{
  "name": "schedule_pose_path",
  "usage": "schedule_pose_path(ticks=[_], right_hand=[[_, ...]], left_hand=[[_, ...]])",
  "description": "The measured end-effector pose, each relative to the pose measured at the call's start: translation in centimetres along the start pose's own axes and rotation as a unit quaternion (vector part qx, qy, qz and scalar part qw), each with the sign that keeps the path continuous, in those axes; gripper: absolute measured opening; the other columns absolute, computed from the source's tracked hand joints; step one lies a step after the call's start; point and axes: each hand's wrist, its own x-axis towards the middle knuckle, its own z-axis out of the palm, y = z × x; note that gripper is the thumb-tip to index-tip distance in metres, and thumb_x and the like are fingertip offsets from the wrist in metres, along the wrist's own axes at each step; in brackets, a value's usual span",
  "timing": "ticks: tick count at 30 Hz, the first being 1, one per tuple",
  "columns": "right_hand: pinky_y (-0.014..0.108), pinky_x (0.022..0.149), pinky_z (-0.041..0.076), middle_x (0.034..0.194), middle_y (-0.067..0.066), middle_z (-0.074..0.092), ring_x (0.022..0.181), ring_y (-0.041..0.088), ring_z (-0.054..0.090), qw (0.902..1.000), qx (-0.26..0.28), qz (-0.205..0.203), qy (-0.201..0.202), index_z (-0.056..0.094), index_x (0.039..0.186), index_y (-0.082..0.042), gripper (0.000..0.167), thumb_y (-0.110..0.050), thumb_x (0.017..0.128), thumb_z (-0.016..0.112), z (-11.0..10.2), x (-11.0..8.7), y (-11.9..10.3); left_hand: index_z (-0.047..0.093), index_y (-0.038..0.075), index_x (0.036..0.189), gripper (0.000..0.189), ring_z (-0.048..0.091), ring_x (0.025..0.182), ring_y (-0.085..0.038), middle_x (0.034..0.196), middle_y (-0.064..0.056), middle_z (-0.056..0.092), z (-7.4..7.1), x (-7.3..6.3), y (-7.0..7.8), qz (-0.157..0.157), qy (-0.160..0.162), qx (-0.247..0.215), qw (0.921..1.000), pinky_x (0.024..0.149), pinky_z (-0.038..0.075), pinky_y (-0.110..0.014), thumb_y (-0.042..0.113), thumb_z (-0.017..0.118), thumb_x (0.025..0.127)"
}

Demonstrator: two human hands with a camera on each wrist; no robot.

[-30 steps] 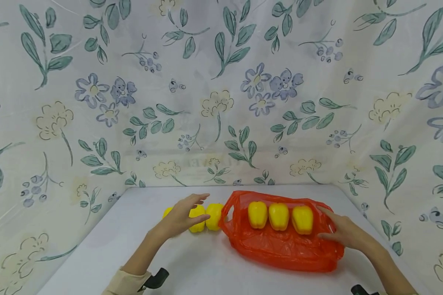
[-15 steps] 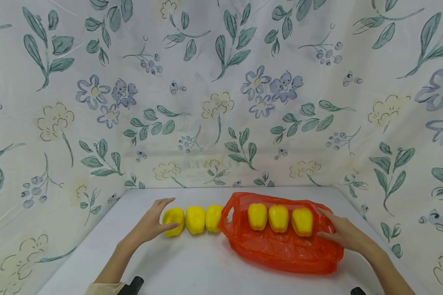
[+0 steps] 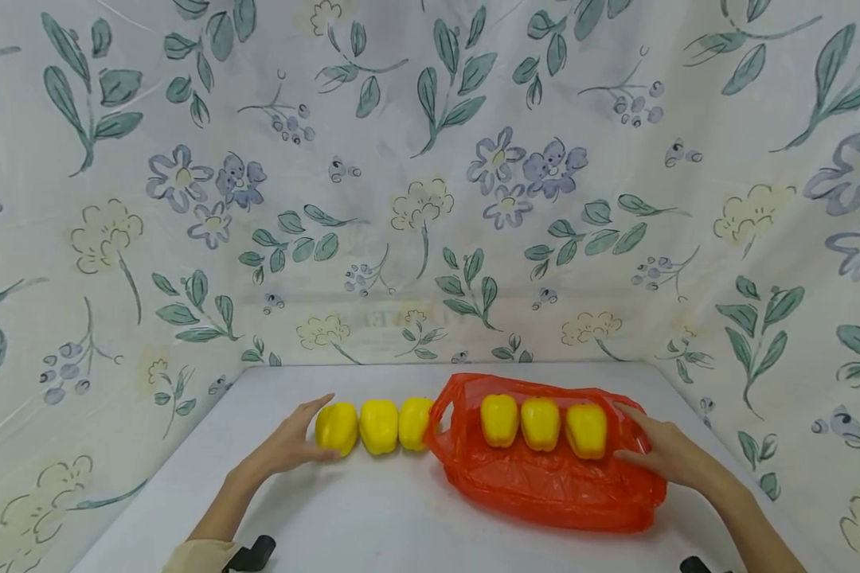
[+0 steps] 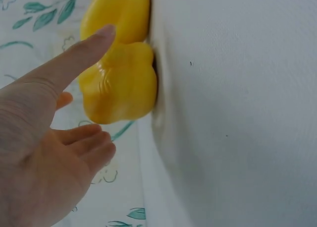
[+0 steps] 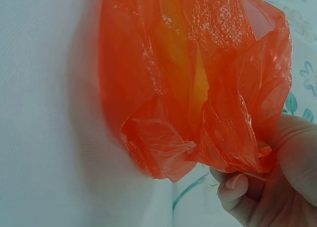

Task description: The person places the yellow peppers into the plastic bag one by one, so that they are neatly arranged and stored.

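Note:
Three yellow peppers lie in a row on the white table (image 3: pixel 373 517). My left hand (image 3: pixel 306 434) is at the row's left end, fingers straight, touching the leftmost pepper (image 3: pixel 338 427). In the left wrist view one finger of the left hand (image 4: pixel 49 138) lies along that pepper (image 4: pixel 121 83). To the right, an orange plastic bag (image 3: pixel 545 481) has three more yellow peppers (image 3: pixel 541 422) lined up in it. My right hand (image 3: pixel 655 452) holds the bag's right end. In the right wrist view its fingers (image 5: pixel 237 185) pinch the bunched plastic (image 5: pixel 198 88).
A flowered cloth (image 3: pixel 430 199) hangs behind and on both sides of the table. The middle pepper (image 3: pixel 378 426) and the right one (image 3: pixel 416 423) touch each other, the right one against the bag's handle. Bare table lies in front of the row.
My left hand has moved left, from over the middle of the pepper row to its left end, and now touches the leftmost pepper. The right hand has stayed on the bag.

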Motion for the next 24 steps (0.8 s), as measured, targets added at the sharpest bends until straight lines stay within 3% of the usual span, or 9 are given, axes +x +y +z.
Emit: schedule_pose_path(ticks=[8, 14, 24], right_hand=[[0.035, 0.074, 0.061, 0.128, 0.024, 0.06, 0.097, 0.023, 0.063, 0.9999, -0.008, -0.008, 0.002, 0.033, 0.148, 0.0, 0.086, -0.034, 0.082, 0.077, -0.1, -0.1, -0.1], [0.036, 0.075, 0.061, 0.128, 0.024, 0.059, 0.098, 0.024, 0.062, 0.9998, -0.009, -0.018, 0.003, 0.034, 0.148, 0.0, 0.087, -0.034, 0.081, 0.078, -0.1, 0.0, 0.1], [0.041, 0.079, 0.061, 0.13, 0.023, 0.059, 0.102, 0.027, 0.062, 0.9998, -0.011, -0.016, 0.0, 0.036, 0.147, -0.001, 0.087, -0.035, 0.08, 0.079, -0.1, 0.1, 0.3]], left_hand=[[0.034, 0.012, 0.152, 0.098, 0.043, 0.135, -0.042, 0.149, -0.022, 0.041, 0.8, 0.5, -0.5, -0.016, -0.019, -0.029, 0.9993, 0.109, 0.037, -0.063, 0.036, 0.086, 0.073], [0.035, 0.01, 0.151, 0.094, 0.054, 0.121, -0.036, 0.142, -0.023, 0.044, 1.2, 0.9, -0.7, -0.03, -0.007, -0.03, 0.999, 0.101, 0.049, -0.054, 0.035, 0.084, 0.076], [0.039, 0.007, 0.148, 0.087, 0.058, 0.115, -0.034, 0.134, -0.023, 0.049, 1.8, 1.2, -0.7, -0.028, 0.015, -0.039, 0.9988, 0.098, 0.052, -0.049, 0.035, 0.083, 0.078]])
